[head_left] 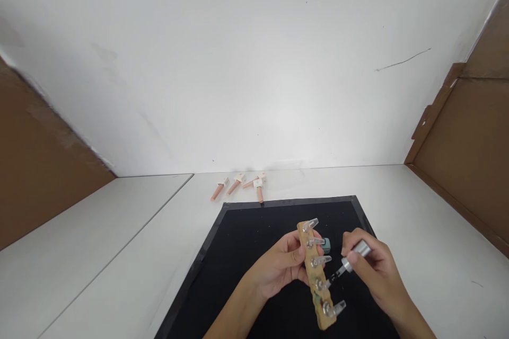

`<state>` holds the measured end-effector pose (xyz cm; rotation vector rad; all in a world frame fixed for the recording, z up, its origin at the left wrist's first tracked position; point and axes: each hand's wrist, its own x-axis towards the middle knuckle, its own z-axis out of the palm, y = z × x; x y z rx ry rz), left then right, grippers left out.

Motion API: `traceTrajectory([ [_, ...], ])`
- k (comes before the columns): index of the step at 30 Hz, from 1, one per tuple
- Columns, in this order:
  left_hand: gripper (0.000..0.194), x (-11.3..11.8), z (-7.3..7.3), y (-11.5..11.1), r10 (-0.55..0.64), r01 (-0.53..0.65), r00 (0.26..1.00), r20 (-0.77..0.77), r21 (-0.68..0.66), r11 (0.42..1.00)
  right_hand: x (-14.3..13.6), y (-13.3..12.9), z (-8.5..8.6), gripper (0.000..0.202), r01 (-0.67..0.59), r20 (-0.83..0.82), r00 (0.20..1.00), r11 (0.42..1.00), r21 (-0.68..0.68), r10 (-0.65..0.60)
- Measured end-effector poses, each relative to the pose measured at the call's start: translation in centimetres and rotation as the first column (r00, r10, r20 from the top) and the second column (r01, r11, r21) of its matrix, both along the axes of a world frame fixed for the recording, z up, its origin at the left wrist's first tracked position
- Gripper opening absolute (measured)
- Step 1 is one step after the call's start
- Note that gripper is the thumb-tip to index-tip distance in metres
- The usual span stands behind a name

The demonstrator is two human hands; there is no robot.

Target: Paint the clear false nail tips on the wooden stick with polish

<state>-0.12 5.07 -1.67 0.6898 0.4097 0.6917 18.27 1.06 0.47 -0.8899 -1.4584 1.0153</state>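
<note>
My left hand (284,265) is closed around a wooden nail-tip holder (312,270), its thumb lying on the top face. Several clear false nail tips (321,260) stick out from the holder's right side on round metal mounts. In my right hand (376,265) is a nail polish brush (357,255), gripped by its silver cap. Its dark bristles are at the second nail tip from the near end and seem to touch it. Partly hidden behind the holder is a small teal bottle (326,245), close to my left fingertips.
A black mat (242,238) with a dark border lies under both hands on the white table (159,243). Beyond its far edge lie several small bottles with pinkish caps (259,190). A white wall (254,63) stands behind, with brown cardboard panels (465,143) at both sides.
</note>
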Motion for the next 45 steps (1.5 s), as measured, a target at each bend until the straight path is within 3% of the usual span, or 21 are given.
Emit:
traceTrajectory([
  [5, 0.033, -0.4, -0.1, -0.1, -0.002, 0.002, 1.0, -0.014, -0.007, 1.0, 0.0, -0.1, -0.4, 0.029, 0.055, -0.081, 0.995, 0.998, -0.031, -0.057],
  [9, 0.035, -0.3, -0.1, 0.0, 0.006, -0.006, 1.0, -0.025, 0.001, 1.0, 0.1, 0.1, -0.5, 0.029, -0.021, -0.126, 0.992, 1.0, 0.015, 0.022],
  [15, 0.034, 0.2, 0.2, 0.2, 0.006, -0.006, 0.999, -0.035, 0.005, 1.0, 0.2, 0.0, -0.1, 0.029, -0.145, -0.045, 0.988, 0.989, 0.03, 0.147],
  [22, 0.034, 0.1, 0.1, 0.0, 0.01, -0.01, 1.0, -0.017, 0.003, 1.0, 0.3, 0.2, 0.2, 0.029, -0.073, 0.026, 0.997, 0.997, 0.01, 0.073],
  [27, 0.033, -0.2, 0.0, -0.2, 0.002, -0.002, 1.0, -0.014, 0.002, 1.0, 0.6, 0.2, -0.5, 0.028, -0.015, -0.018, 1.0, 1.0, 0.007, 0.015],
  [32, 0.035, -0.2, 0.1, 0.0, 0.004, -0.004, 0.999, -0.041, 0.01, 1.0, 0.5, 0.2, -0.7, 0.029, -0.077, -0.101, 0.992, 0.997, 0.018, 0.078],
  [37, 0.035, 0.2, 0.4, 0.2, -0.011, 0.012, 0.999, -0.05, 0.021, 1.0, 0.1, 0.1, 0.4, 0.033, -0.165, -0.034, 0.986, 0.986, 0.002, 0.165],
  [45, 0.034, 0.0, 0.2, 0.0, -0.014, 0.014, 1.0, -0.019, 0.008, 1.0, 0.1, 0.0, 0.2, 0.032, -0.072, 0.016, 0.997, 0.997, -0.038, 0.073],
])
